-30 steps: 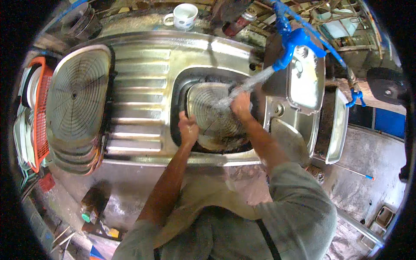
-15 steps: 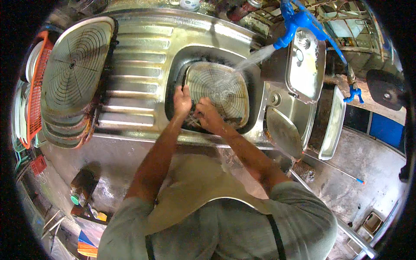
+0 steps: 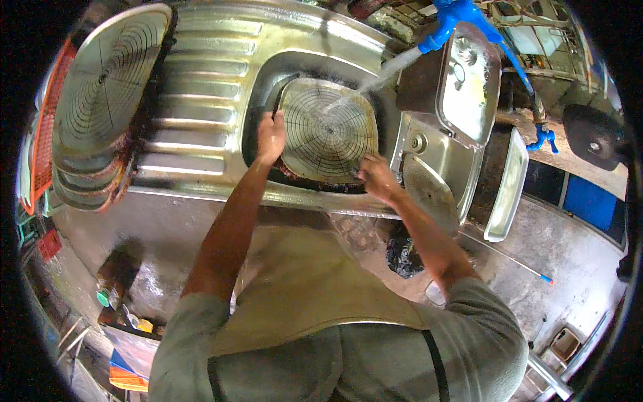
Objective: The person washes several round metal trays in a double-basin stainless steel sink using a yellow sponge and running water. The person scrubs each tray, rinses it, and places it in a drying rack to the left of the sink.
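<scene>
A rounded metal tray (image 3: 328,127) with dark concentric rings and spokes lies tilted in the sink basin (image 3: 257,87). Water from a blue tap (image 3: 450,30) sprays across its upper part. My left hand (image 3: 270,139) is closed on the tray's left edge, thumb on top. At the tray's lower right corner, my right hand (image 3: 378,175) is closed with its fingers curled against the rim. Whatever is under those fingers is hidden.
Several similar ringed trays (image 3: 104,87) are stacked on the left of the ribbed drainboard (image 3: 194,127), beside an orange basket (image 3: 45,144). To the right, a second basin (image 3: 447,144) contains another ringed tray (image 3: 429,187). Rectangular pans (image 3: 469,94) stand beyond it.
My right hand has moved right from the tray's lower left area to its lower right corner. My left hand stays at the left edge. The whole view has shifted slightly.
</scene>
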The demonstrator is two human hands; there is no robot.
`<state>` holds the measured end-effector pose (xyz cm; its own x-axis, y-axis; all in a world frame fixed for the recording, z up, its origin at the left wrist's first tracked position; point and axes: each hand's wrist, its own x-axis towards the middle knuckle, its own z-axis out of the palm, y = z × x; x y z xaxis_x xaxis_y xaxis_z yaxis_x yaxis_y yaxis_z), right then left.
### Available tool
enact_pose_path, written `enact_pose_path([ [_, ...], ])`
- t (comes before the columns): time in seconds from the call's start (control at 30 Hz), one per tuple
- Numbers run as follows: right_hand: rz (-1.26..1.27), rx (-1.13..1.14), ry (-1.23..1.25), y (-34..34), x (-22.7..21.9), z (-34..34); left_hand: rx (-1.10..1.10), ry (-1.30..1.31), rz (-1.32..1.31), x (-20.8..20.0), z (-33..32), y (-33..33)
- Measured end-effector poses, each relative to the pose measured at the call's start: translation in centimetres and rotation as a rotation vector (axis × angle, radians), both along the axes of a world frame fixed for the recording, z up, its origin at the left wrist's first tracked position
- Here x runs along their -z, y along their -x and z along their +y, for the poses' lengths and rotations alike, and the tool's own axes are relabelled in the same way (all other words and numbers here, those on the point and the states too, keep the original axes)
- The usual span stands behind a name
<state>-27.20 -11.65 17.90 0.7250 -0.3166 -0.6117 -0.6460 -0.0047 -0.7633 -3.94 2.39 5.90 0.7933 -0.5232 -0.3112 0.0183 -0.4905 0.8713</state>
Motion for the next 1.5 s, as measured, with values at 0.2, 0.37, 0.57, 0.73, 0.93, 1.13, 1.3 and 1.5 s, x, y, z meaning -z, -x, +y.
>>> enact_pose_path([
  [0.2, -0.266, -0.476, 0.795, 3.5, 9.7, -0.2, 0.004, 0.006, 0.009, 2.8, -0.6, -0.2],
  [0.37, 0.024, -0.568, 0.76, 3.3, 6.1, -0.2, -0.026, -0.01, 0.052, 1.3, -0.4, -1.0],
  [0.57, 0.071, -0.58, 0.748, 2.3, 5.2, -3.2, -0.043, -0.003, 0.105, 1.1, -1.1, -1.9],
  [0.73, -0.021, -0.482, 0.453, 0.8, 6.1, 0.1, -0.038, 0.026, 0.143, 2.4, -1.2, -3.1],
  [0.93, 0.192, -0.617, 0.615, -0.2, 4.7, 0.2, -0.018, 0.017, 0.208, 1.0, -1.4, -2.8],
  [1.13, 0.185, -0.743, 0.711, 0.0, 3.5, -0.7, 0.008, -0.03, 0.259, 1.1, -1.3, -2.7],
  [1.3, 0.114, -0.425, 0.639, -0.6, 4.7, 1.6, 0.0, -0.024, 0.21, 2.5, -2.3, -2.5],
  [1.5, 0.007, -0.325, 0.647, 2.2, 5.5, -1.8, -0.019, -0.071, 0.198, 1.3, -3.0, -2.1],
])
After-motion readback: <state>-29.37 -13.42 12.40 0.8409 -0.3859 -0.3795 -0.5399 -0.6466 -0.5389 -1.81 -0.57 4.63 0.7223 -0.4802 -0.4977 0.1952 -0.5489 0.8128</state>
